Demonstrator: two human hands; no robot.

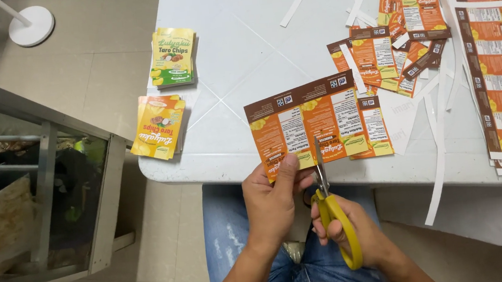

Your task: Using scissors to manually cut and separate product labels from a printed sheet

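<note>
Orange strip: our printed label strip is held out over the white table edge, so blades reach it.
Left hand: thumb and fingers clamped on strip's lower edge, keeping it taut, wrist straight.
Right hand: closed through yellow scissors handles, blades up, biting between two labels.
Cut labels: piled right, near uncut sheets.

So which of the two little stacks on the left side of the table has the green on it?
The farther stack, lying higher up the white table: its top label has a green band. The nearer stack, at the table's edge, is orange and yellow only.
</note>
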